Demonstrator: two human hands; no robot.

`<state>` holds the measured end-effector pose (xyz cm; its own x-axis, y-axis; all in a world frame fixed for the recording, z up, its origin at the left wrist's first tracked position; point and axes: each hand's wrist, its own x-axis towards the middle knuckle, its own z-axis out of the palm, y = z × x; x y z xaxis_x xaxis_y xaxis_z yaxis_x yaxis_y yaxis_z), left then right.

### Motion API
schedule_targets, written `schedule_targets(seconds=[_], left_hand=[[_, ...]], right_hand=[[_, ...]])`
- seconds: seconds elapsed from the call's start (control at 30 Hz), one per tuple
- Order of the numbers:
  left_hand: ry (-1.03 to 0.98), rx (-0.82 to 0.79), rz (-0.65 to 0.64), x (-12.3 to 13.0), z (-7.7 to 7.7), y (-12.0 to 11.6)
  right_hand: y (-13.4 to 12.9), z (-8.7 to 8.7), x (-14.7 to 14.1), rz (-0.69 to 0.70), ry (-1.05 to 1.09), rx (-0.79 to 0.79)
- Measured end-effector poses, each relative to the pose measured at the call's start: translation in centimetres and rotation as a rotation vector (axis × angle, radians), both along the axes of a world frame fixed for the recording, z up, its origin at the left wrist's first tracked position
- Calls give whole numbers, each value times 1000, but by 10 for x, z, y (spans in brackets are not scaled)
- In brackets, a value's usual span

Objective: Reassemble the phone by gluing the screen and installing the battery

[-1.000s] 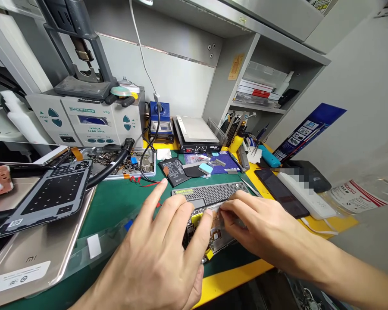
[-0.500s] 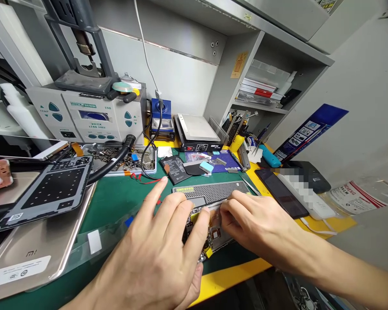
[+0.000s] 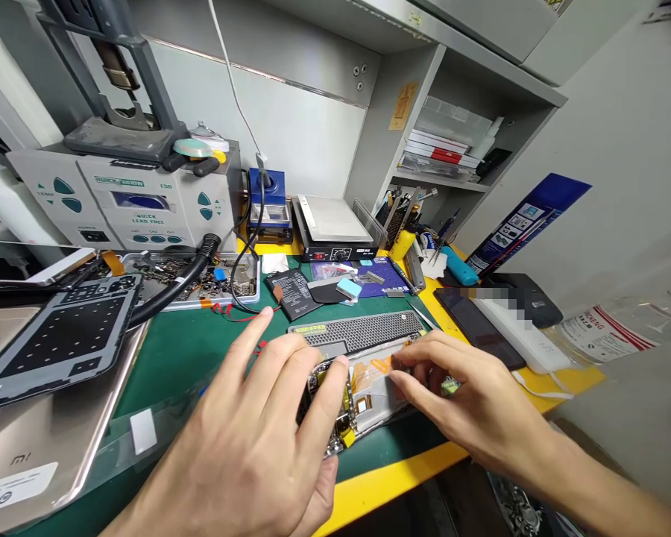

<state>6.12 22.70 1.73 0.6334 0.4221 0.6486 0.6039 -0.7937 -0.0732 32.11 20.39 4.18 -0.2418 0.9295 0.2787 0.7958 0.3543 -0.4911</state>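
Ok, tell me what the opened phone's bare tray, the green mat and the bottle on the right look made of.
Opened phone's tray: probably metal, satin; it is plain silver-grey with a soft sheen.
Green mat: likely rubber or vinyl, matte; its even colour shows little glare.
Bottle: clear and glossy, see-through with bright highlights; plastic seems likelier, but glass isn't ruled out.

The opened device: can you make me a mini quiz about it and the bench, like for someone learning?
1. Which hand lies over the circuit board of the opened device?
2. True or false: the black battery lies on top of the opened device.
3. Fill in: the strip along the green mat's near edge is ___.

Key:
1. The left hand.
2. False; it lies apart, farther back.
3. Yellow.
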Motion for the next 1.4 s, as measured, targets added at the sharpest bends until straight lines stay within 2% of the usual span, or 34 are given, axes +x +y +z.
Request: schedule_targets(seconds=[0.2,0.53,0.9,1.1,1.27,1.4], left_hand=[[-50,59,-27,1,-4,0],[-48,82,-33,3,-5,0],[-54,90,-48,0,-8,-1],[-40,74,-37,2,-8,-1],[-69,100,-42,2,-10,1],[-79,100,-50,2,-9,1]], right_hand=[[-8,-24,-10,-56,157,137],[-12,-33,-15,-76,297,173],[-12,-33,-14,-62,321,187],[-9,-30,-12,-63,339,134],[-6,-21,-11,-93,373,8],[-5,-17,-10,-57,345,-19]])
